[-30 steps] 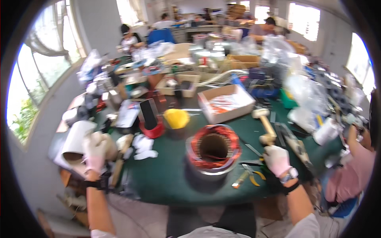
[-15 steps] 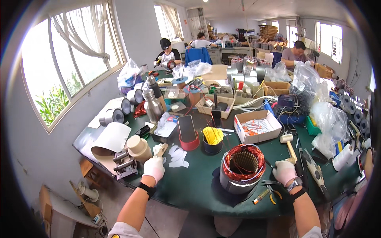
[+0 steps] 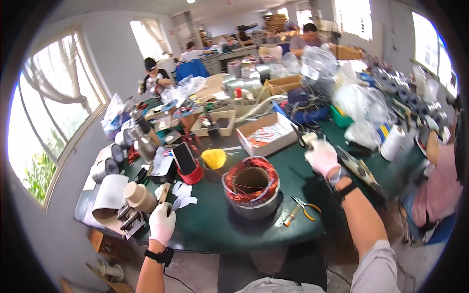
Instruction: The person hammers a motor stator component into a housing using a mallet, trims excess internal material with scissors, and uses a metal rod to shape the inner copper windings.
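Observation:
My left hand (image 3: 162,224), in a pale glove, is closed around a flat tan wooden piece (image 3: 165,192) beside white paper scraps (image 3: 184,195). Motion blurs my gloved right hand (image 3: 322,157), whose fingers are closed on a mallet; its pale head (image 3: 309,138) shows just beyond them, while the handle is mostly hidden. Between my hands stands a motor stator (image 3: 252,211), upright, with a ring of red copper windings at its top. Orange-handled pliers (image 3: 309,211) and a small amber-handled tool (image 3: 292,215) lie to its right.
Ahead are a white box (image 3: 267,133) of small orange-and-white pieces, a yellow bundle (image 3: 213,158) and a phone (image 3: 183,157) in a red holder. Tan cylinders (image 3: 138,197) and a metal fixture (image 3: 131,220) stand left. Shears (image 3: 359,168) and a thread cone (image 3: 393,142) lie right.
The view has swung to the right and tilted. My right hand has moved forward along the mallet, toward its head. My left hand still holds the wooden piece.

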Motion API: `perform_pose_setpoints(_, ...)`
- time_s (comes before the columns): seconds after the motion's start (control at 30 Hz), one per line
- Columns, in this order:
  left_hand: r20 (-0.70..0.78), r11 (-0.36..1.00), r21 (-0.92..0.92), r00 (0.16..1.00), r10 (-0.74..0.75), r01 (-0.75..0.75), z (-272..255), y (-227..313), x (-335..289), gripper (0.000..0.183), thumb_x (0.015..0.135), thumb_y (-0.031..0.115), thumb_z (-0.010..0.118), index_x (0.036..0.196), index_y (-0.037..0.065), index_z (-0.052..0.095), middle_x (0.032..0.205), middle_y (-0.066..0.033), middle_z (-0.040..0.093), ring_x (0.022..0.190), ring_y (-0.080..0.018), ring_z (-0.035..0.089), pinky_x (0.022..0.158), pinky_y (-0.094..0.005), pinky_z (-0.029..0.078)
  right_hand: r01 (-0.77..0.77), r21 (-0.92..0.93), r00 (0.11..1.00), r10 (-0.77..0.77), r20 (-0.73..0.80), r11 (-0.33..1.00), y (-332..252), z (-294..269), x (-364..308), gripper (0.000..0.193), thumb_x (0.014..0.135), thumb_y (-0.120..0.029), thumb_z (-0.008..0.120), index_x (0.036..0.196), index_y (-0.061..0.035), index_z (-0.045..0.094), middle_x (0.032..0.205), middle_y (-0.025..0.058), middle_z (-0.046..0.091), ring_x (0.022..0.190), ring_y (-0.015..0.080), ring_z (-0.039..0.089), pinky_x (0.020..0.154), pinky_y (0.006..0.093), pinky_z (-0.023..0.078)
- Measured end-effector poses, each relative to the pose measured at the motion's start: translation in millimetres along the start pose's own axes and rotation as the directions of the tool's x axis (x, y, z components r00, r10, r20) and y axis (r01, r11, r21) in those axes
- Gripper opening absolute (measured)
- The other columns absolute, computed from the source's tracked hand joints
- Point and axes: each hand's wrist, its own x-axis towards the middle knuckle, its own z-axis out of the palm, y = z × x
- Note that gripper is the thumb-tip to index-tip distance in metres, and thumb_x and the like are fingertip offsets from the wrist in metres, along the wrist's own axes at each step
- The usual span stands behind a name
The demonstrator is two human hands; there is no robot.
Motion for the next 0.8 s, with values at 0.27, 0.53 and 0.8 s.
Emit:
perform_pose_setpoints(0.27, -0.041, 0.911, -0.359, 0.979, 0.2, -0.202, 2.2, 119.2, -30.8, 0.018, 0.092, 0.001, 0.073, 0.11, -0.004, 0.071, 0.09, -0.0177, 0.072, 0.077, -0.0286, 0.072, 0.077, -0.0355, 0.057, -0.099, 0.658, 0.995, 0.059, 0.083, 0.747, -51.0, -115.5, -37.4, 0.024, 0.093, -0.017, 0.061, 0.104, 0.0024, 0.069, 0.086, 0.0209, 0.075, 0.078, 0.0347, 0.074, 0.071, 0.0423, 0.058)
perform_pose_setpoints(0.53, -0.181, 0.775, -0.258, 0.817, 0.548, -0.577, 18.6, 187.3, -49.3, 0.024, 0.081, -0.003, 0.079, 0.104, 0.005, 0.074, 0.097, -0.0123, 0.072, 0.084, -0.0324, 0.07, 0.076, -0.0393, 0.056, -0.438, 0.868, 0.897, -0.054, 0.438, -0.236, -33.1, -104.2, -180.8, 0.039, 0.11, -0.033, 0.053, 0.124, 0.002, 0.062, 0.111, 0.0168, 0.074, 0.092, 0.0255, 0.077, 0.07, 0.0368, 0.064)
perform_pose_setpoints(0.8, -0.337, 0.654, 0.045, 0.605, 0.721, -0.755, 53.2, 215.3, -27.4, 0.027, 0.075, 0.0, 0.082, 0.099, 0.009, 0.076, 0.097, -0.0082, 0.066, 0.089, -0.0322, 0.064, 0.081, -0.0445, 0.049, -0.25, 0.813, 0.967, 0.096, 0.235, 0.525, -26.6, -116.0, -255.7, 0.046, 0.095, 0.007, 0.061, 0.139, -0.0031, 0.061, 0.099, 0.0114, 0.07, 0.078, 0.0168, 0.071, 0.072, 0.03, 0.059)
